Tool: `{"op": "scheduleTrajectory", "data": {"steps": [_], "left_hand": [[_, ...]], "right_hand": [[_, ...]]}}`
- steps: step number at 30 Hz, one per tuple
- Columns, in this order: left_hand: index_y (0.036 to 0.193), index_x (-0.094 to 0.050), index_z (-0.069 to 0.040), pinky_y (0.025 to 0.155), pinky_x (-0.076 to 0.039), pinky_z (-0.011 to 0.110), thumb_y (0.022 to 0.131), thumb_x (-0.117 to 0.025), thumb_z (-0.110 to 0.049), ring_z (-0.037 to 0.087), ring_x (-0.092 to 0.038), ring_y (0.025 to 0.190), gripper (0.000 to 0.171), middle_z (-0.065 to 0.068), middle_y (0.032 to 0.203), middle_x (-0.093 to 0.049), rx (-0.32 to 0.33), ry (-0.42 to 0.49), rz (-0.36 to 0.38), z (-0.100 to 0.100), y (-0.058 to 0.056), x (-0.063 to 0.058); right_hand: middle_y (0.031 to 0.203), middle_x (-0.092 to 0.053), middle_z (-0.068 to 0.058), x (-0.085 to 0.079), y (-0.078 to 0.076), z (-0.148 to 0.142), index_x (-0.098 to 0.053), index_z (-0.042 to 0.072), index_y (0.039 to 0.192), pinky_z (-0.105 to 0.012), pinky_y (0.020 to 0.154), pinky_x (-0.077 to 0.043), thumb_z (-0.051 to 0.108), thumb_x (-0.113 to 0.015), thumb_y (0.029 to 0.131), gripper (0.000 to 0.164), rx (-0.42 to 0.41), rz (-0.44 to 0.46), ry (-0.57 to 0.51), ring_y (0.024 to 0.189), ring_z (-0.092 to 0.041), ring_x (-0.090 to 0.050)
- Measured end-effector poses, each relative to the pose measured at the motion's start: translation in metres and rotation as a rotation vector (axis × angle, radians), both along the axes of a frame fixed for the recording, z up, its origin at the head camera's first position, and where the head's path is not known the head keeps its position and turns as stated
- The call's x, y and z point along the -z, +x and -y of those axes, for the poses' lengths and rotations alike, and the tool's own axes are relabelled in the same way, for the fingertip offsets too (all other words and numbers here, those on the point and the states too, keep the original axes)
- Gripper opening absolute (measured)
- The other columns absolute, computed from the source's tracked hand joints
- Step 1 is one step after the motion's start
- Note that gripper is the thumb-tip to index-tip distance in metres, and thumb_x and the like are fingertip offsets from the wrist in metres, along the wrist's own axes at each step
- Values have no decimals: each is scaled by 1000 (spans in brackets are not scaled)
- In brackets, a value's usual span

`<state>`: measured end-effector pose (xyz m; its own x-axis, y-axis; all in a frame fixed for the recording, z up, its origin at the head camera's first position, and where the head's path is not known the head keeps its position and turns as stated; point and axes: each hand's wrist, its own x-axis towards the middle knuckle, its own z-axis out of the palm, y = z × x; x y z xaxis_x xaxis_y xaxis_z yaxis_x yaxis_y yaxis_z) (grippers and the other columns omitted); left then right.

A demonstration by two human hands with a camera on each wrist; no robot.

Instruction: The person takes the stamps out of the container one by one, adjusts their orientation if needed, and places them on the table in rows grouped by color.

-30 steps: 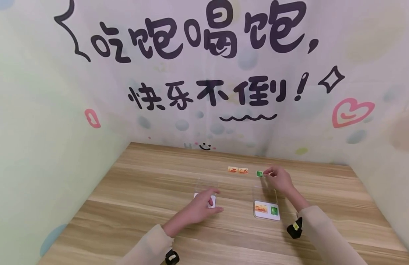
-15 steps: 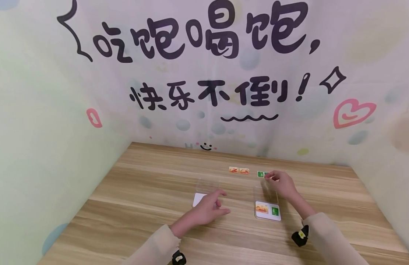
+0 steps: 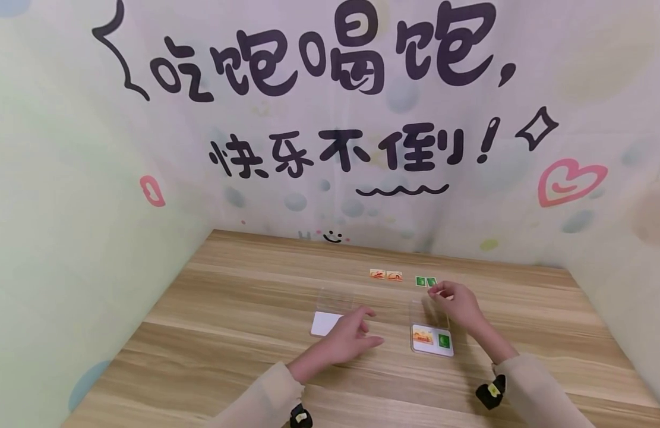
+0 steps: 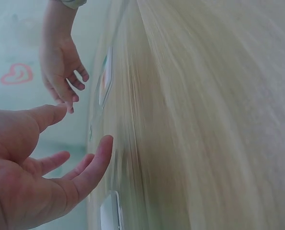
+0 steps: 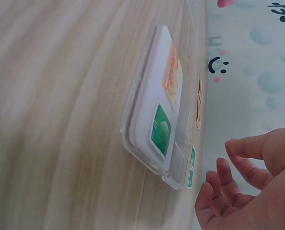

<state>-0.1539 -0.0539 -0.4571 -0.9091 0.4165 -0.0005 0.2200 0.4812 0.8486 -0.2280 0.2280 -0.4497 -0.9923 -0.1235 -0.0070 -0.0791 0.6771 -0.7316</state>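
In the head view, my right hand (image 3: 458, 303) is just in front of two green stamps (image 3: 426, 282) lying side by side on the wooden table. Its thumb and fingers are loosely bent, and the right wrist view shows nothing between them. Below it, a clear plastic case (image 3: 432, 341) with its lid folded back bears a white insert with an orange stamp (image 3: 423, 336) and a green stamp (image 3: 444, 340). My left hand (image 3: 348, 339) hovers with fingers spread, holding nothing. It partly covers a second case with a plain white insert (image 3: 324, 323) and raised clear lid.
Two orange stamps (image 3: 385, 275) lie side by side near the back of the table (image 3: 228, 309). Behind it hangs a printed cloth wall (image 3: 330, 208) with large dark lettering. A pale side wall (image 3: 94, 238) bounds the left.
My right hand has drawn back toward me from the green stamps, so both now show beside each other. My left hand has slid right, uncovering more of the left white insert.
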Motion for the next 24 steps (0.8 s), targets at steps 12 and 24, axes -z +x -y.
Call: {"op": "scheduleTrajectory", "data": {"steps": [12, 24], "left_hand": [[137, -54, 6, 73, -52, 27, 93, -80, -12, 17, -63, 86, 55, 19, 106, -63, -38, 31, 51, -15, 3, -2], [140, -52, 6, 59, -58, 33, 93, -79, -3, 16, -61, 74, 55, 21, 110, -61, -68, 146, 171, -31, 4, 1]], "right_hand": [[106, -71, -22, 1, 10, -5, -71, -6, 110, -34, 72, -49, 8, -64, 104, 17, -5, -21, -1, 97, -32, -63], [103, -71, -19, 3, 17, -12, -72, -6, 109, -32, 69, -47, 8, -65, 103, 17, 1, 0, 13, 93, -29, -61]]}}
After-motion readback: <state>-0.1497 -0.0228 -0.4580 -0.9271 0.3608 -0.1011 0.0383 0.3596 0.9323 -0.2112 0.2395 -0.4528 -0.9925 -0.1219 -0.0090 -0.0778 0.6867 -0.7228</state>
